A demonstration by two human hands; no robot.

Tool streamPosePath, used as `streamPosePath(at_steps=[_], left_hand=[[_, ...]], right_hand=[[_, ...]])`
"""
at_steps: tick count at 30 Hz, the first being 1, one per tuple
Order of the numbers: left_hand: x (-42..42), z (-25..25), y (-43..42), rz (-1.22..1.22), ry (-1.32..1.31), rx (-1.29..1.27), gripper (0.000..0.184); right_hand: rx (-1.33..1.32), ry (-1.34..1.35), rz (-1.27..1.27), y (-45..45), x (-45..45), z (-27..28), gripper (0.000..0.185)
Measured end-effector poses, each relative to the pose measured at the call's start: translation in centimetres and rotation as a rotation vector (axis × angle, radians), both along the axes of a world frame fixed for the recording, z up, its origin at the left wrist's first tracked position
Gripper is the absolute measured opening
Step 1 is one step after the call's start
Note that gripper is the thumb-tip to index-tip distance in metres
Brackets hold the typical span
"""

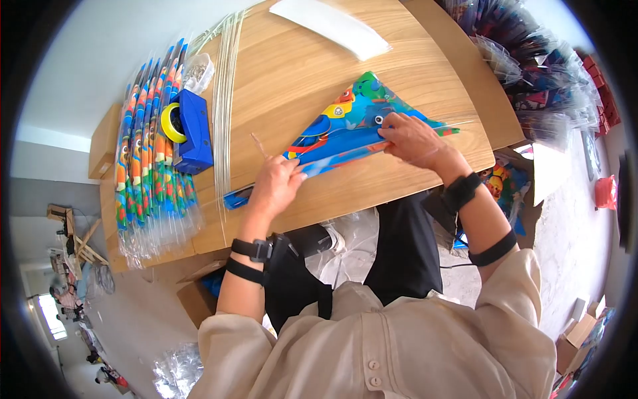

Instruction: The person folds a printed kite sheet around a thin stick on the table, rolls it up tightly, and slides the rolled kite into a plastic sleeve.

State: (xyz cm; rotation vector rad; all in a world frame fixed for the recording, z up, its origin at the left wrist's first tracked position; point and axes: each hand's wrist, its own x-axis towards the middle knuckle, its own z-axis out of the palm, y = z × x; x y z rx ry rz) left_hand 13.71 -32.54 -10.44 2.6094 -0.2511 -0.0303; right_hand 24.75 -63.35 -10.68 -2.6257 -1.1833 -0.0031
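Note:
A brightly printed kite point(345, 123) lies partly folded on the wooden table, its near edge gathered into a narrow roll. My left hand point(276, 183) is closed on the left part of that roll, whose blue end sticks out beyond it. From the same hand a thin pinkish strip points upward; I cannot make out what it is. Fingers of my right hand point(415, 139) pinch the fabric near the roll's right part. A thin rod end shows past the right hand. The upper part of the kite spreads flat as a triangle.
Long thin rods point(228, 100) lie left of the kite. Beyond them are a blue tape dispenser point(195, 136) with yellow tape, a clear tub point(198, 73) and several wrapped kites point(149, 146). White sheets point(332, 26) lie at the far edge. Packaged goods point(545, 73) fill the right side.

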Motion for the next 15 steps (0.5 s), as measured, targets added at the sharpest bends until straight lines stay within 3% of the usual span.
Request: streamPosePath(at_steps=[1,2,4,9,11,15], left_hand=[[0.5,0.2,0.1,0.035,-0.057,-0.089,0.022],[1.1,0.5,0.2,0.033,-0.057,-0.09,0.022],[2.2,1.0,0.4,0.144,0.157,-0.152,0.02],[3.0,0.0,0.2,0.149,0.16,-0.024,0.019],[2.7,-1.0,0.2,0.122,-0.077,0.052,0.017],[2.1,-0.7,-0.6,0.264,0.007,0.056,0.019]], right_hand=[[0.018,0.115,0.016,0.0,1.0,0.5,0.022],[0.036,0.229,0.033,0.2,1.7,0.8,0.017],[0.116,0.192,0.0,0.8,2.6,0.7,0.015],[0.008,0.186,-0.079,2.4,3.9,0.5,0.024],[-0.043,0.172,-0.11,3.0,3.9,0.1,0.024],[-0.085,0.169,-0.15,3.3,4.1,-0.3,0.026]])
